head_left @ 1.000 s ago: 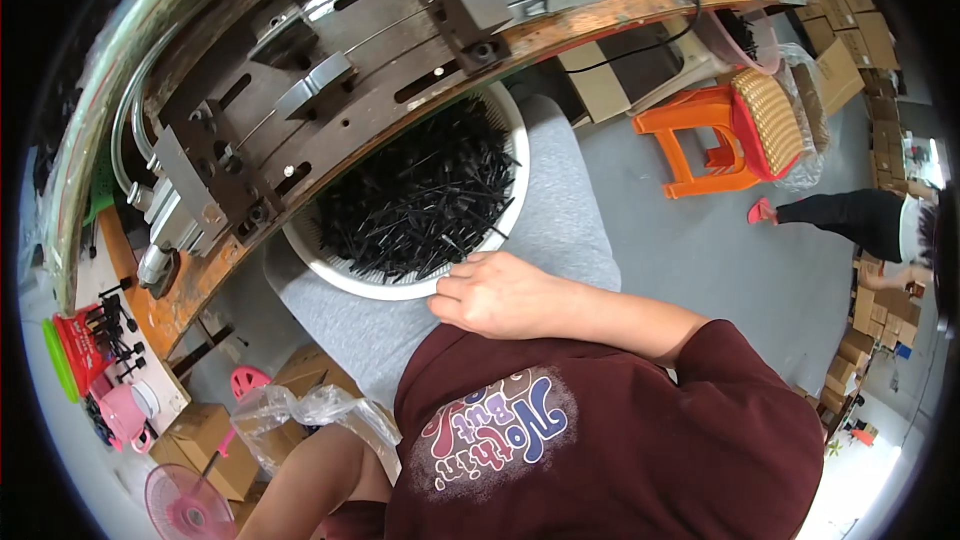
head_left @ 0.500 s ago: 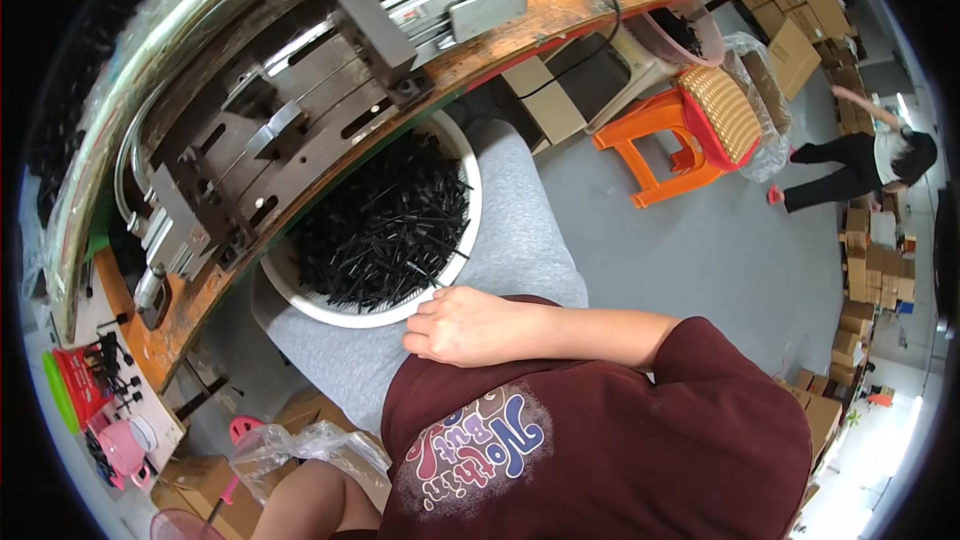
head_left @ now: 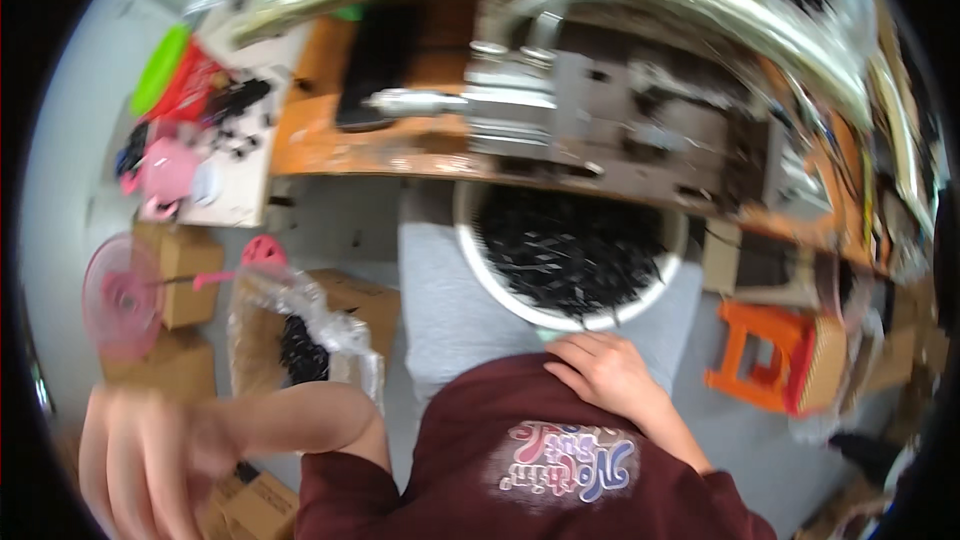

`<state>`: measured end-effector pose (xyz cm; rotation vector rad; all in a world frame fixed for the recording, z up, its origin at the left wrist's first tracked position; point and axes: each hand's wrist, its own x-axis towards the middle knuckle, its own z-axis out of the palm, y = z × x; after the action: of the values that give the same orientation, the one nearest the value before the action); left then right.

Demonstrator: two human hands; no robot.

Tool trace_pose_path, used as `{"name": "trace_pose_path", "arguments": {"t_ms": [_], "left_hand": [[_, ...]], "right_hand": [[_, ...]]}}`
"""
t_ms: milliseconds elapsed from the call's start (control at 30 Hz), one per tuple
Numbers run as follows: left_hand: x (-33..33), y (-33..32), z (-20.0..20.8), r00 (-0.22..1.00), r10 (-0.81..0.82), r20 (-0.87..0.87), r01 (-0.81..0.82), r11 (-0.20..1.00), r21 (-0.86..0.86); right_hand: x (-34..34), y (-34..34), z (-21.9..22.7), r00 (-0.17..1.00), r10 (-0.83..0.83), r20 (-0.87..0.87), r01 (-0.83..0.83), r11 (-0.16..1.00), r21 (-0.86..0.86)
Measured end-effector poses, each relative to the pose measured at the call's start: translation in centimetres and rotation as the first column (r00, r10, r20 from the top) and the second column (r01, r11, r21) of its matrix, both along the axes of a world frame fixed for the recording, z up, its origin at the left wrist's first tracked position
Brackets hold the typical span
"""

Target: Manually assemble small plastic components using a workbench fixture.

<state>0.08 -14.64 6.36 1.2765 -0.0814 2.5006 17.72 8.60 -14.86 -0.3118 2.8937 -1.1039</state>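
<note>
My left hand [head_left: 142,460] is raised at the lower left, blurred, its fingers stretched downward and no object visible in it. Across my lap sits a round white basket [head_left: 470,270] filled with thin black plastic pieces [head_left: 570,250]. My right hand [head_left: 610,372] rests against my maroon shirt just below the basket's near rim. Its fingers lie loosely extended, thumb apart, and hold nothing I can see. A small pale green patch [head_left: 548,335] shows by those fingertips; what it is, I cannot make out.
A metal clamping fixture [head_left: 640,110] with a cylinder stands on the wooden bench [head_left: 380,160] beyond the basket. At left are a clear plastic bag [head_left: 350,340] with black pieces, cardboard boxes [head_left: 190,285] and a pink fan [head_left: 122,295]. An orange stool [head_left: 750,360] stands right.
My view has swung to the left. My left hand has come up into sight at the lower left. My right hand has loosened from a closed fist and stays near the basket rim.
</note>
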Motion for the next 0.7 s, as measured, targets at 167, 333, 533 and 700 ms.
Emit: {"name": "trace_pose_path", "arguments": {"t_ms": [167, 333, 533, 700], "left_hand": [[-5.8, -11.4, -7.9, 0.569, 0.822, -0.015, -0.616, 0.414, -0.671], [-12.4, -17.7, -12.7, -0.006, 0.774, -0.634, -0.289, -0.608, -0.739], [-15.9, -20.5, -14.3, 0.104, 0.617, -0.780, -0.141, -0.767, -0.626], [-18.0, -21.3, -15.3, 0.121, 0.754, -0.646, -0.039, -0.647, -0.762]], "right_hand": [[-1.2, -0.4, 0.9, 0.997, -0.018, 0.076, 0.023, 0.998, -0.058], [-2.0, -0.6, 0.5, 0.994, 0.013, 0.111, -0.003, 0.996, -0.086], [-2.4, -0.9, 0.6, 0.987, -0.009, 0.159, 0.022, 0.996, -0.082], [-2.3, -1.2, 0.4, 0.987, -0.010, 0.159, 0.022, 0.997, -0.074]]}}
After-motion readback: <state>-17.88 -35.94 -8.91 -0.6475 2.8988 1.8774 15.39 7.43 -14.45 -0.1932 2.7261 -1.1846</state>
